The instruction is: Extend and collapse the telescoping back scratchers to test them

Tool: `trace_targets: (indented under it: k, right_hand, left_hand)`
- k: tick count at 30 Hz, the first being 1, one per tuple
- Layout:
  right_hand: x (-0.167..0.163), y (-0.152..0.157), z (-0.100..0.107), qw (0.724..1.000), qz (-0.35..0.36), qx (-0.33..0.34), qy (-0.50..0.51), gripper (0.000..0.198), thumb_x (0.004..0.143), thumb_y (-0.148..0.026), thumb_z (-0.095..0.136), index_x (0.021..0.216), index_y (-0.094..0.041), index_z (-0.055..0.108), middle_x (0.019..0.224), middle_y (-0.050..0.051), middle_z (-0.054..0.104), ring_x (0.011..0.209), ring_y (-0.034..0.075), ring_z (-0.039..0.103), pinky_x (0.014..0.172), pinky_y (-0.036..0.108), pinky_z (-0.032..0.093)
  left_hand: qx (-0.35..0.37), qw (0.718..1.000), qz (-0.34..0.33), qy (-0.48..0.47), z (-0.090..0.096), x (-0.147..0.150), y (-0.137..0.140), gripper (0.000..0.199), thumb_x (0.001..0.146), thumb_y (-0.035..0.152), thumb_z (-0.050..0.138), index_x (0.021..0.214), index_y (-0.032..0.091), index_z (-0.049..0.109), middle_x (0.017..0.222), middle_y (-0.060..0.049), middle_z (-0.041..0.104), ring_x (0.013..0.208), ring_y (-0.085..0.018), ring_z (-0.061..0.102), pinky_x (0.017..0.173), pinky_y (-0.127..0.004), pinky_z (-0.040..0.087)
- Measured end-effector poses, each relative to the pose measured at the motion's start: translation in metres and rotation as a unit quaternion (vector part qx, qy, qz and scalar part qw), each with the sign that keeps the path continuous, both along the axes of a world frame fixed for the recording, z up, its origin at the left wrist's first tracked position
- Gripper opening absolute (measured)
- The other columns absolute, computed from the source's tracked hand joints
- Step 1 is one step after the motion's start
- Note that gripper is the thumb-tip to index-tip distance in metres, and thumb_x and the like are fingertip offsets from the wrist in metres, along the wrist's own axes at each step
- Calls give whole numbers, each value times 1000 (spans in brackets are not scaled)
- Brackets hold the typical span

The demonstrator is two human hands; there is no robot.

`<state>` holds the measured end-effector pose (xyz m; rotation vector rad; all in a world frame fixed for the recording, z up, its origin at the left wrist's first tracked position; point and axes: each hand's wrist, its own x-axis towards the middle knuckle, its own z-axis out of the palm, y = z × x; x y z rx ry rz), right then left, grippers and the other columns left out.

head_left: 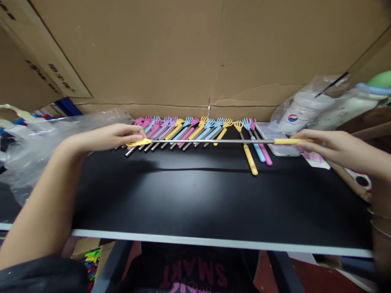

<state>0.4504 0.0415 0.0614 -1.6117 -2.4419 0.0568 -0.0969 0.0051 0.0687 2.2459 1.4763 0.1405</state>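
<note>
Held level above the black tabletop is a yellow back scratcher (214, 141), its metal rod stretched out long. My left hand (122, 136) is closed around its yellow claw head. At the other end, my right hand (324, 144) grips the yellow handle, partly covering it. Behind the rod lies a row of back scratchers (183, 132) in pink, purple, blue and yellow, claws toward the cardboard. Apart from that row, to the right, lie a yellow back scratcher (249, 156), a blue one (259, 150) and a pink one (265, 152).
A cardboard wall (183, 53) closes off the back. Clear plastic bags (39, 142) lie at the left. At the right stand a white Pepsi cup (305, 114) in plastic, a bottle (351, 106) and a clear plastic box (284, 149). The table's pale front edge (214, 242) runs before me.
</note>
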Motion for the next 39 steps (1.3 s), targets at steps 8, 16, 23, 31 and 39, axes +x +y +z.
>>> trace_targets:
  k: [8,16,23,31,39]
  right_hand:
    - [-59,-12,-24,992,117,21,41,43,92,-52,37,104,-19,61,90,9,69,75,19,62,67,29,42]
    - [-106,-37,-45,969,202,121,77,28,95,-40,39,99,-22,61,83,4,71,64,16,63,56,26,41]
    - [-106,-34,-48,969,206,123,57,27,95,-38,40,102,-22,60,85,4,72,63,16,64,56,26,42]
    - [-74,-23,-29,984,169,46,26,37,93,-49,38,102,-22,62,82,5,69,67,17,63,60,27,42]
    - [-10,4,-7,996,67,-58,11,51,86,-67,39,94,-21,62,65,4,62,57,15,54,56,26,42]
  left_hand:
    - [117,993,-9,-31,-21,43,2,40,93,48,33,93,17,57,84,-1,59,77,-14,52,70,-22,39]
    - [177,976,-47,-114,-41,110,-25,34,98,38,32,95,19,60,65,3,56,57,-10,50,59,-21,34]
    - [195,977,-38,-82,-34,112,-34,31,91,48,45,99,23,62,72,2,65,60,-12,56,59,-22,34]
    - [207,976,-47,45,-33,95,-26,33,91,54,44,107,28,58,73,3,64,64,-15,58,58,-21,31]
    - [97,992,-22,83,-16,32,4,44,90,61,38,104,24,56,84,0,64,75,-17,58,63,-21,37]
